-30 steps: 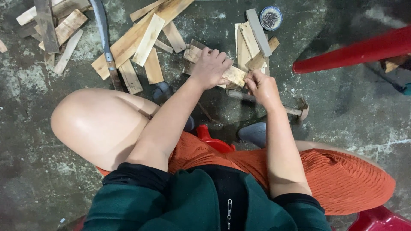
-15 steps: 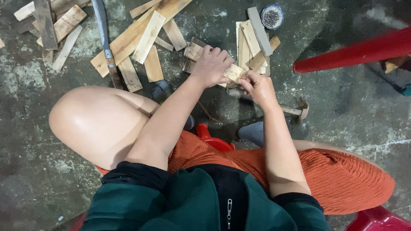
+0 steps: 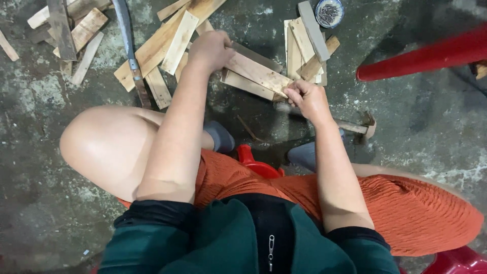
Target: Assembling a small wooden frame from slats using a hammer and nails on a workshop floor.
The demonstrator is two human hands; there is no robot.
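Note:
I hold a pale wooden slat (image 3: 258, 73) between both hands above the concrete floor. My left hand (image 3: 210, 49) grips its left end. My right hand (image 3: 306, 97) is closed on its right end near my knee. A second slat (image 3: 243, 84) lies just under it; whether it is joined to the first I cannot tell. A hammer (image 3: 361, 126) lies on the floor to the right of my right wrist.
Loose wooden slats (image 3: 167, 40) are scattered at the upper left, beside a long blade tool (image 3: 129, 48). More slats (image 3: 304, 43) are stacked near a small round tin of nails (image 3: 328, 12). A red plastic piece (image 3: 426, 56) slants at the upper right.
My hands have drawn apart along the slat: the left went up and left, the right went right. The slat now lies lengthwise between them.

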